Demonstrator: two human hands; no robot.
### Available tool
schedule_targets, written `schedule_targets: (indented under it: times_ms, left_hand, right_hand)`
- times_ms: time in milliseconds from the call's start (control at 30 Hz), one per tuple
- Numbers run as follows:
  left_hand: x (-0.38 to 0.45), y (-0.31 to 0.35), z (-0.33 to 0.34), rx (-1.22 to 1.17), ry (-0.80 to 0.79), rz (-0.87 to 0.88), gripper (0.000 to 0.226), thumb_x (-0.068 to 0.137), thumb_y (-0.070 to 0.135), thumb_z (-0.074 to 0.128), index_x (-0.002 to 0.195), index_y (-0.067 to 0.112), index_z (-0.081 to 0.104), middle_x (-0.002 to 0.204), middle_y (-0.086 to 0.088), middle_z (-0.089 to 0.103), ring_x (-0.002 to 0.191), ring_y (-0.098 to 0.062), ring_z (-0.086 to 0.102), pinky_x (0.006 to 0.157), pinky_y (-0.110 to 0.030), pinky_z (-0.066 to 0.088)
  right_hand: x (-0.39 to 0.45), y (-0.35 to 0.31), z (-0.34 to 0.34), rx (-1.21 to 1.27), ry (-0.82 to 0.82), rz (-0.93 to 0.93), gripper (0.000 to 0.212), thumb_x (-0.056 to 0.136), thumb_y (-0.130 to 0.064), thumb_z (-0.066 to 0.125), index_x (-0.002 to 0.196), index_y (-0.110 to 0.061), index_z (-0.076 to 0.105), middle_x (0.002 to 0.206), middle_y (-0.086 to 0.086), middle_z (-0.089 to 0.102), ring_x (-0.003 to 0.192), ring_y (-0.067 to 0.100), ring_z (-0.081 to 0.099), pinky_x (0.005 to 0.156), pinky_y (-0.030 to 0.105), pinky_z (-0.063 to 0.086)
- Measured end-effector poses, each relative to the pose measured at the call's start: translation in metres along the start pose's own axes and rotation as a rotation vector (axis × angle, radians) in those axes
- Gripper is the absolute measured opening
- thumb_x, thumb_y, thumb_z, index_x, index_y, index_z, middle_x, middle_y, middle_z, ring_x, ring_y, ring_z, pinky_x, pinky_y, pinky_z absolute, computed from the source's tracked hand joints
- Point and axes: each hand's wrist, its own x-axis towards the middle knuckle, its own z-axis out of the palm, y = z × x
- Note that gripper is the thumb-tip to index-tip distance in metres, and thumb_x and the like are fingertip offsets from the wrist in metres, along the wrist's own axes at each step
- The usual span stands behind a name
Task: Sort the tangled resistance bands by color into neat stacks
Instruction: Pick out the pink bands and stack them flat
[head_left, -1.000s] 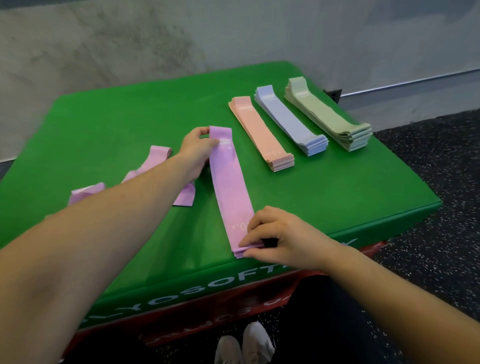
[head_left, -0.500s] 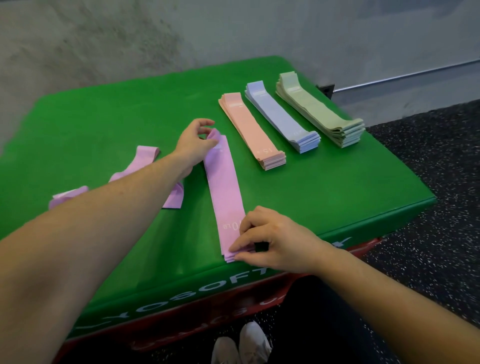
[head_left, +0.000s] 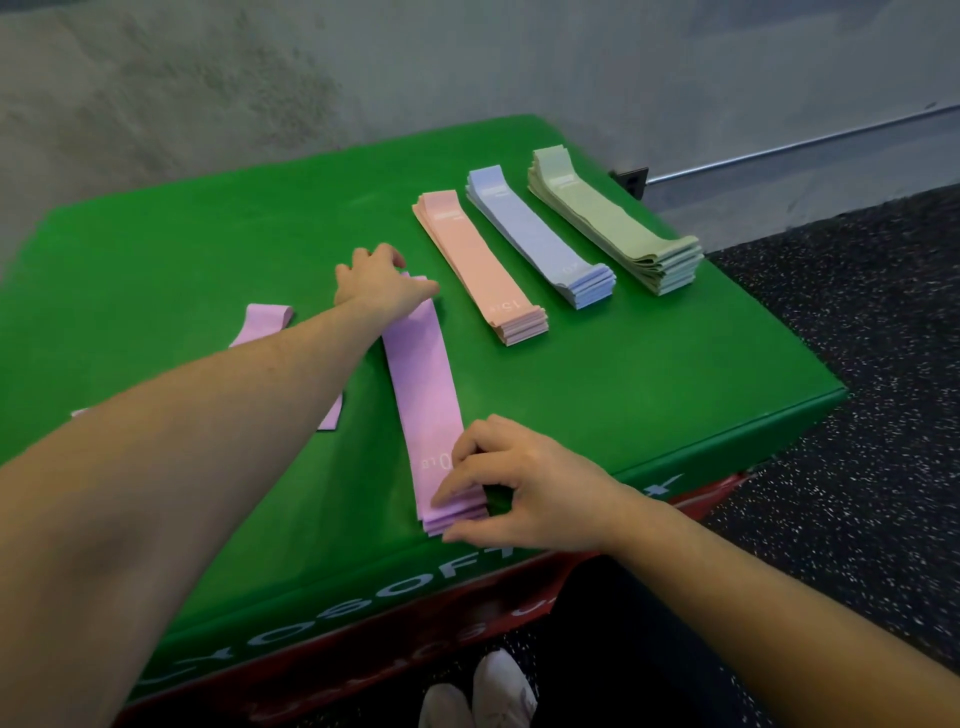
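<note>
- Since the earlier frames, the left hand (head_left: 382, 283) has settled flatter over the far end of the purple stack (head_left: 423, 395), where before its fingers were lifted and hooked at that end; the right hand (head_left: 511, 486) has stayed at the near end.
- Purple stack: it lies lengthwise at the centre of the frame on the green mat (head_left: 675, 395), its near end close to the mat's front edge, with several layers showing there.
- Loose purple bands (head_left: 267, 319) lie at middle left, partly hidden behind the left forearm and not yet added to the stack.
- Three finished stacks sit side by side in the upper right: a pink stack (head_left: 480, 265), a blue stack (head_left: 535, 234) and a green stack (head_left: 613, 223), each apart from the next.
- Handling, as a judgement: the bands look thin, light and floppy, with a slightly grippy surface, so the layers likely slide out of line easily. Holding both short ends at once should keep the edges square.
- Left hand: arm stretched forward across the mat, palm down, fingers resting on the far end of the purple stack. I cannot tell whether they press or pinch.
- Right hand: fingers curled, fingertips on top of the near end and thumb along its front edge, pinching the layers together.
</note>
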Motion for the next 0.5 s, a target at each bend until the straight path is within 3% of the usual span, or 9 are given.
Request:
schedule_targets:
  times_ms: [133,267,400,500]
  left_hand:
    - [0.008,-0.002,0.008,0.007,0.012,0.062,0.049,0.083,0.051,0.071,0.121,0.021,0.06,0.129,-0.005,0.059,0.121,-0.028,0.049,0.094,-0.036,0.037]
    - [0.003,0.005,0.011,0.033,0.0,0.046,0.055,0.086,0.048,0.071,0.132,0.023,0.053,0.136,-0.005,0.052,0.128,-0.03,0.045,0.104,-0.043,0.041]
    - [0.002,0.007,0.01,0.032,-0.012,0.056,0.038,0.09,0.034,0.066,0.125,0.023,0.057,0.129,-0.004,0.058,0.116,-0.027,0.054,0.097,-0.044,0.05]
    - [-0.001,0.008,0.007,-0.026,-0.005,0.065,0.039,0.092,0.032,0.062,0.129,0.022,0.056,0.132,-0.004,0.058,0.114,-0.024,0.057,0.096,-0.043,0.052]
  right_hand:
    - [0.0,0.002,0.001,-0.031,-0.01,0.004,0.028,0.082,-0.036,0.081,0.105,-0.019,0.077,0.097,-0.006,0.057,0.092,0.007,0.05,0.079,0.028,0.048]
    - [0.0,0.003,0.002,-0.061,0.004,-0.018,0.025,0.083,-0.035,0.081,0.102,-0.02,0.078,0.095,-0.006,0.058,0.088,0.002,0.045,0.08,0.022,0.043]
    - [0.0,0.002,0.002,-0.054,0.016,-0.022,0.025,0.083,-0.036,0.081,0.102,-0.02,0.078,0.095,-0.006,0.058,0.089,0.004,0.047,0.079,0.026,0.046]
    - [0.0,0.002,0.002,-0.062,0.013,-0.021,0.025,0.083,-0.037,0.08,0.102,-0.021,0.077,0.095,-0.006,0.058,0.09,0.005,0.049,0.08,0.029,0.048]
